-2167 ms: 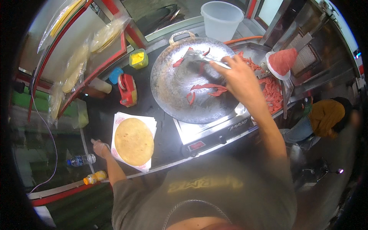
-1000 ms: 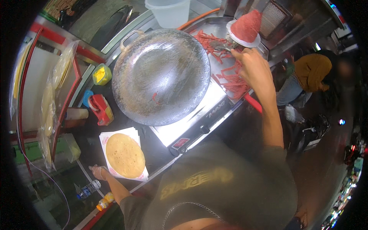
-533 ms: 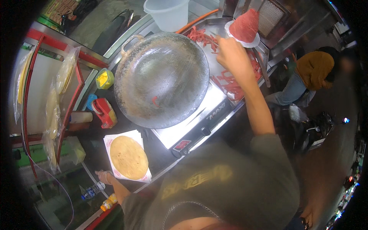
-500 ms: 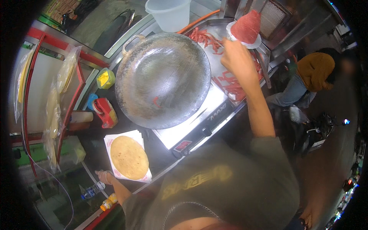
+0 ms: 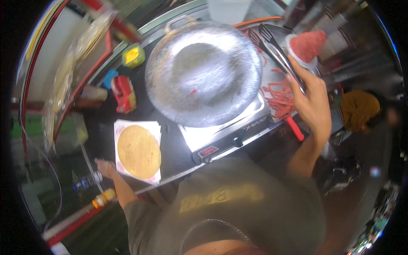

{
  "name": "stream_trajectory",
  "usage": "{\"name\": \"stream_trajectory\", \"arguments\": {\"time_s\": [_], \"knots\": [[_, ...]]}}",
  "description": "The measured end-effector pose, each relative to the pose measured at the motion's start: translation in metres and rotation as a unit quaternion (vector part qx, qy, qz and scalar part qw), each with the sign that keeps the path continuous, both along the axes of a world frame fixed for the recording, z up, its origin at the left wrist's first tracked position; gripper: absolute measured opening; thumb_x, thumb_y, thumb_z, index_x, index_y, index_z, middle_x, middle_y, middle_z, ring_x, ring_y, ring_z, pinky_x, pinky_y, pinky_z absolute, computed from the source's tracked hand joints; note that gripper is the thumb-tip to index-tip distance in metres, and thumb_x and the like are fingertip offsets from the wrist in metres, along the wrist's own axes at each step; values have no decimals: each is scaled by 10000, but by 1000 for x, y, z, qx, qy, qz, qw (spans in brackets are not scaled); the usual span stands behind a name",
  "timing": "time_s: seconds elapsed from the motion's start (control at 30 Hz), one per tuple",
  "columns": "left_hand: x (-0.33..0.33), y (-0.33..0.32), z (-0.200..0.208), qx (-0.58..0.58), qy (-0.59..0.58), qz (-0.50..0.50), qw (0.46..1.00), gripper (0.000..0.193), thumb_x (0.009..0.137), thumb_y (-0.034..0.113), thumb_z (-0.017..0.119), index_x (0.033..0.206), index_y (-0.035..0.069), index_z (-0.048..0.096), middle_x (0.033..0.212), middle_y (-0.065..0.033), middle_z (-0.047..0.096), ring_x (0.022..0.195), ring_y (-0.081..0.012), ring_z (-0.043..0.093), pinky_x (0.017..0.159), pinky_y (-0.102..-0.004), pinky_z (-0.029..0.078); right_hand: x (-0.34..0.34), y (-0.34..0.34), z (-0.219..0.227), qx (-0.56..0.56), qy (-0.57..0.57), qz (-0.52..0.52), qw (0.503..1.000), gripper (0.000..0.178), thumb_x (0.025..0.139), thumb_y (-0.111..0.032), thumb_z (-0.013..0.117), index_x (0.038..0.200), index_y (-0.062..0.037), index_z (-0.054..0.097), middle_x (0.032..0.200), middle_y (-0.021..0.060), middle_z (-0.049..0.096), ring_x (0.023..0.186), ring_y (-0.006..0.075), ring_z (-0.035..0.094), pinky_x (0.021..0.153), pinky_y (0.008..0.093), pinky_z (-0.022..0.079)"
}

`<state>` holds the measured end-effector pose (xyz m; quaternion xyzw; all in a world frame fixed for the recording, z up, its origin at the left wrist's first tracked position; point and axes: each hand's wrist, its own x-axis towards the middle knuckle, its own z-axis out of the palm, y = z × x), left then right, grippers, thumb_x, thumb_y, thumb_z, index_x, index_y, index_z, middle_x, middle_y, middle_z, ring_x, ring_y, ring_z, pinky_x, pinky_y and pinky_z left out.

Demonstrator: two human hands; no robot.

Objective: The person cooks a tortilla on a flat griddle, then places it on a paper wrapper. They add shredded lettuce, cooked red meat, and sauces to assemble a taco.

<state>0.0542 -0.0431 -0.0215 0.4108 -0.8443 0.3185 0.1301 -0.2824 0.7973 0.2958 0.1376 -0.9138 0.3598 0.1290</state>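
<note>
My right hand [image 5: 314,95] is closed around metal tongs [image 5: 267,35] with dark slotted heads. The tongs point up and left, their two heads apart with nothing between them, above a metal tray of red meat strips [image 5: 280,105]. Beside the hand stands a red cone-shaped mass of meat [image 5: 308,46] with a white base. My left hand [image 5: 105,168], apparently in a clear plastic glove, is low at the counter's left edge, near a round brown flatbread [image 5: 139,152] on a stack of white papers [image 5: 121,126]. Blur hides how its fingers are set.
A large round pan [image 5: 204,102] on a steel stove [image 5: 221,142] fills the middle, with a small red scrap on it. Around are a red tape dispenser [image 5: 123,95], a yellow-filled tub [image 5: 134,56], bagged flatbreads [image 5: 63,80], bottles [image 5: 104,198] and a red handle [image 5: 294,128]. Another person crouches at right.
My right hand has drawn back toward me from the tray and raised the tongs into plain sight. The view has shifted, and a red handle now shows by the tray. The flatbread stays on its papers.
</note>
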Motion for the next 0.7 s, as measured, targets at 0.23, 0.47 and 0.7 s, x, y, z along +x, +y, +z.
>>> {"name": "stream_trajectory", "arguments": {"time_s": [0.23, 0.47, 0.7], "knots": [[6, -4, -12, 88, 106, -13, 990, 339, 1046, 101, 623, 1378, 55, 676, 1053, -193, 843, 961, -389, 823, 821, -476, 631, 55, -66, 2, 63, -167, 264, 948, 598, 1031, -47, 719, 1614, -10, 590, 1027, 273, 726, 902, 473, 716, 842, 535, 553], [10, -6, -24, 144, 260, -45, 954, 472, 1192, 354, 420, 1247, 32, 761, 1117, -237, 835, 1015, -440, 795, 917, -518, 591, 20, -38, -43, 67, -81, -39, 994, 465, 1106, -110, 677, 1552, 19, 660, 1170, 289, 788, 996, 313, 783, 909, 413, 582], [-9, 18, -4, 167, 188, 43, 967, 446, 1161, 311, 483, 1384, 24, 741, 1136, -241, 834, 1040, -444, 798, 943, -529, 615, 34, -18, -68, -141, -2, -127, 982, 446, 1140, -119, 683, 1547, 62, 657, 1247, 173, 824, 995, 187, 702, 933, 358, 571]]}}
